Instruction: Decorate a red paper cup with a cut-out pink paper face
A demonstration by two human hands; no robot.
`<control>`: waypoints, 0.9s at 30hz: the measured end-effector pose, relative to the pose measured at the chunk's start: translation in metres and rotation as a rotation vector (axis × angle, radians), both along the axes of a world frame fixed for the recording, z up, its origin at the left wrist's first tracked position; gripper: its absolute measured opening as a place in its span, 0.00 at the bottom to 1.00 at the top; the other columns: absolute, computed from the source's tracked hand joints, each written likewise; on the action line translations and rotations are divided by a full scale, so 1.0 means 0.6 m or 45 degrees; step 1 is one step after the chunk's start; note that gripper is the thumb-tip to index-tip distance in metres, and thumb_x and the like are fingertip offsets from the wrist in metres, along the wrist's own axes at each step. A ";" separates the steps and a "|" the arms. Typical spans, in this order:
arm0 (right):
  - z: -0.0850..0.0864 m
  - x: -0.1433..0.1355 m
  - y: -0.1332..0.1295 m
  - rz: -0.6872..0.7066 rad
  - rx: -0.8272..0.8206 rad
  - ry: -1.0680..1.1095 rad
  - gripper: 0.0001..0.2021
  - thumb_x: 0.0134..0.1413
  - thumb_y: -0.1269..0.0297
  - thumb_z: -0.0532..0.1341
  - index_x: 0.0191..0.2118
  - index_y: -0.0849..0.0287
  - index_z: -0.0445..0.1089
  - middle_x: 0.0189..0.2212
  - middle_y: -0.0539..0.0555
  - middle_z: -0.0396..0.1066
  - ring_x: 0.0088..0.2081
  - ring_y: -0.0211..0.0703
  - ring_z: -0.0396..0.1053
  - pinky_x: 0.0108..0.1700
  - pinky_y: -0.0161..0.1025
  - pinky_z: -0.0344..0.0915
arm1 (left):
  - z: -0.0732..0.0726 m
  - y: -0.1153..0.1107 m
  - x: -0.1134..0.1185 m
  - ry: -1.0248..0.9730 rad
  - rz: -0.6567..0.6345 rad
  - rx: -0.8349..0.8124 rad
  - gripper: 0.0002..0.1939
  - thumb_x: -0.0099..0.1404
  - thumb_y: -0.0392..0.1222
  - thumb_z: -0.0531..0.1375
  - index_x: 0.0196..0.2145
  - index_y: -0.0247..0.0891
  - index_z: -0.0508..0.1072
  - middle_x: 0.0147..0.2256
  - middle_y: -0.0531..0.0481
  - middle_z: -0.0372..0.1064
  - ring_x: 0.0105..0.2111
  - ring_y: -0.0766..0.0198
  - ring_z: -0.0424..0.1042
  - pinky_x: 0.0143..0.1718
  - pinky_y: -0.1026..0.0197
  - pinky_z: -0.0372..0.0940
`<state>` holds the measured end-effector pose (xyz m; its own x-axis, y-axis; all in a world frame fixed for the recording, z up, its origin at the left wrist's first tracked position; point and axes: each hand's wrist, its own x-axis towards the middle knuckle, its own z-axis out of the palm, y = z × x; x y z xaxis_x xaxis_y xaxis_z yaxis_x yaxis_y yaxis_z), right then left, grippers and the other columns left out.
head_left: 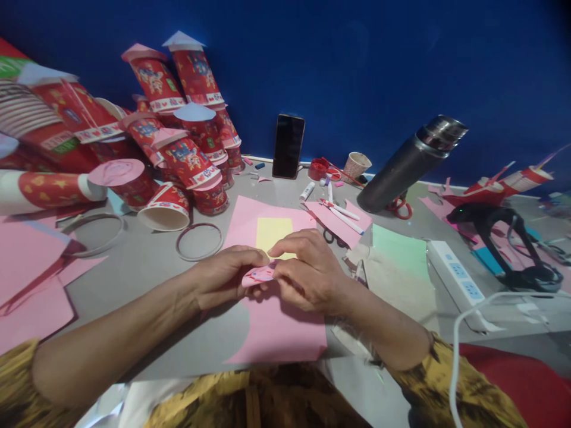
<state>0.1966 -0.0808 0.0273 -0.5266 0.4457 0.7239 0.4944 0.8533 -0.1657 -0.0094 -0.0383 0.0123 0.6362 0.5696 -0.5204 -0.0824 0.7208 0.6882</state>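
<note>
Between my two hands is a small piece of pink paper (259, 274) with red markings on it. My left hand (229, 273) grips its left side, thumb on top and fingers beneath. From the right, my right hand (307, 270) pinches the paper's edge, its fingertips close to my left thumb. Below them lies a large pink sheet (289, 336) with a curved cut-out on its left side. A yellow paper pad (274, 230) rests on that sheet, partly covered by my right hand.
Red paper cups (187, 157) with paper cone tops are stacked at the left. Two rings (199, 242) lie nearby. A phone (288, 145) leans on the blue wall. Markers (343, 211), a dark thermos (401, 169), a power strip (455, 279) and a black headset-like frame (504, 238) stand rightward.
</note>
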 end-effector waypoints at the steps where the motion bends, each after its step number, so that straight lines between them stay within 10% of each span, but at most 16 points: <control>1: 0.000 0.000 0.000 -0.001 -0.009 0.000 0.06 0.60 0.74 0.60 0.38 0.55 0.69 0.47 0.58 0.76 0.49 0.49 0.72 0.52 0.48 0.67 | 0.000 0.000 0.000 0.003 0.002 -0.003 0.06 0.54 0.37 0.68 0.27 0.28 0.81 0.22 0.41 0.77 0.19 0.61 0.75 0.22 0.64 0.73; 14: -0.005 -0.003 0.000 -0.004 -0.096 0.010 0.07 0.62 0.70 0.62 0.45 0.54 0.70 0.51 0.59 0.75 0.53 0.51 0.72 0.55 0.49 0.66 | 0.002 -0.003 0.002 -0.014 0.019 -0.012 0.06 0.56 0.35 0.68 0.26 0.28 0.79 0.22 0.43 0.74 0.20 0.62 0.73 0.24 0.63 0.71; 27: -0.004 0.021 0.020 -0.160 -0.975 0.498 0.05 0.60 0.62 0.67 0.38 0.57 0.76 0.40 0.55 0.77 0.43 0.44 0.75 0.46 0.41 0.71 | 0.008 0.003 0.003 -0.063 0.158 -0.019 0.07 0.57 0.37 0.67 0.27 0.28 0.78 0.24 0.40 0.74 0.21 0.61 0.72 0.23 0.62 0.68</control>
<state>0.2092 -0.0687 0.0246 -0.2170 0.9224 0.3196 0.3653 0.3804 -0.8496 -0.0073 -0.0368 0.0170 0.5863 0.6381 -0.4991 -0.2055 0.7131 0.6703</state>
